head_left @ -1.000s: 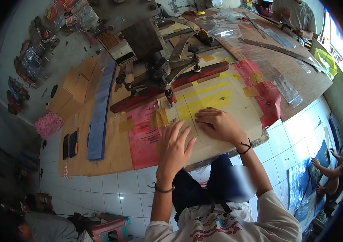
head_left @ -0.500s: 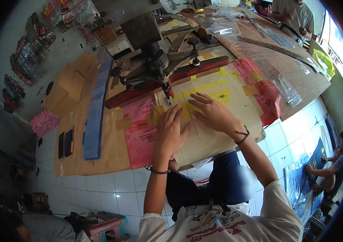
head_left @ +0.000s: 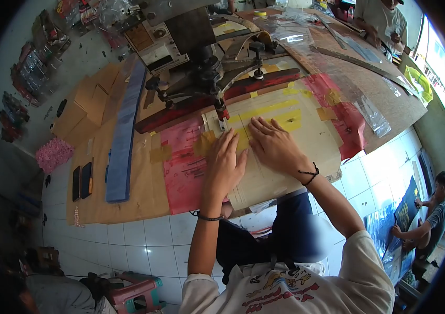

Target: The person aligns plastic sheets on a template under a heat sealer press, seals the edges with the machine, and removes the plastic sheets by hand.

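Both hands rest flat on a cream sheet [head_left: 306,149] with yellow tape strips [head_left: 280,119] at the table's front. My left hand [head_left: 225,165] lies at the sheet's left side, fingers extended, beside a brown tape patch. My right hand [head_left: 275,146] is spread just right of it, fingertips near the yellow strips; the two are apart. Just beyond the left fingertips is the red tip [head_left: 222,111] of a black metal press arm. A long red and black bar [head_left: 180,111] lies across behind the sheet. Red film [head_left: 185,167] borders the sheet on the left.
A blue folded strip [head_left: 125,146], two dark phones [head_left: 86,180] and cardboard [head_left: 89,104] lie on the left. Plastic sheets and a long metal strip [head_left: 358,65] are at the back right. One person stands back right; another crouches at right by blue sheets [head_left: 385,225].
My right hand has moved forward over the yellow strips and flattened. My left hand has also moved forward and now lies lower on the sheet.
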`<state>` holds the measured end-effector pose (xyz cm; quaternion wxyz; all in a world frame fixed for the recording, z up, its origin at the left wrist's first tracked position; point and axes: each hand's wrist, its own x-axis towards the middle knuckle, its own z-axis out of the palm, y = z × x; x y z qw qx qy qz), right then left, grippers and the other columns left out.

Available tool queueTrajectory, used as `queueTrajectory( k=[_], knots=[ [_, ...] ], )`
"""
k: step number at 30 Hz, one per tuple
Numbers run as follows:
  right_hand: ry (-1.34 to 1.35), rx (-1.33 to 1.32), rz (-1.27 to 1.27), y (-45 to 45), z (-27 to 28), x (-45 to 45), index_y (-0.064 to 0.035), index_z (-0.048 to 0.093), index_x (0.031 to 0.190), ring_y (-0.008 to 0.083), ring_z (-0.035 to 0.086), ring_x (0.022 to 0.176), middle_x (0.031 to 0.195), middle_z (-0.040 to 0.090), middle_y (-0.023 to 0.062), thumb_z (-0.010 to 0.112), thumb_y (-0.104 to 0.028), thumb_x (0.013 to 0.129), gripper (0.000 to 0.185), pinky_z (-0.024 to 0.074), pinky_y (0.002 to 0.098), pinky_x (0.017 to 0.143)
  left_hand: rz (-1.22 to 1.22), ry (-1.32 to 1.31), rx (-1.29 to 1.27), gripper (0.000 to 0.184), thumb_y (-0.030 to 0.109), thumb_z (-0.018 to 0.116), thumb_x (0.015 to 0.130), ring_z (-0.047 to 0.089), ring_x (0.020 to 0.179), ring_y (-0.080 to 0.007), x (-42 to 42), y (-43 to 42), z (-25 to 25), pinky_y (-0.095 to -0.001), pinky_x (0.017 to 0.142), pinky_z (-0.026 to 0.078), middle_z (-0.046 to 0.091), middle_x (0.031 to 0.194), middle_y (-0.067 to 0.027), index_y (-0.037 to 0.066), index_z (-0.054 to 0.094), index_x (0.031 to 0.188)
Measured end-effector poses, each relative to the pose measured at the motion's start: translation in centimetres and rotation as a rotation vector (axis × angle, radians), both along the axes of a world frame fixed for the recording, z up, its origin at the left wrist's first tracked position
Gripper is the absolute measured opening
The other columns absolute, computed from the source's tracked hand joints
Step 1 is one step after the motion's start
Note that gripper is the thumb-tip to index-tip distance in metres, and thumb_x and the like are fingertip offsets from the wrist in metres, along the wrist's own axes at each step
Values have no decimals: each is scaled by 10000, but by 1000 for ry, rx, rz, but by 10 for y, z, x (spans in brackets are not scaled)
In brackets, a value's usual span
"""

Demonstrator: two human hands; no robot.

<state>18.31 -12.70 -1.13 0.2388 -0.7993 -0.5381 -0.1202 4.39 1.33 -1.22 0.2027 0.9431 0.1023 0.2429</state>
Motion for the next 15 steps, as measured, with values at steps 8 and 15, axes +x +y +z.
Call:
queueTrajectory(
  k=[8, 15],
  knots=[
    [-32, -38, 17, -38, 16, -32, 96, 584, 1341, 388, 552, 1352, 1432, 587, 258, 619, -267, 982, 511, 400, 463, 1166, -13, -39, -13, 546, 292, 646, 985, 447, 1424, -392, 0, -1, 4, -487, 1194, 354, 507, 1511, -226, -54, 564, 1400],
    [131, -20, -11, -15, 19, 37, -56, 666, 1313, 349, 616, 1170, 1256, 689, 171, 722, -272, 933, 441, 478, 451, 1022, -71, -73, 7, 443, 332, 827, 838, 574, 1243, -369, -2, -2, 10, -471, 1084, 448, 621, 1276, -151, 44, 725, 1158]
  ],
)
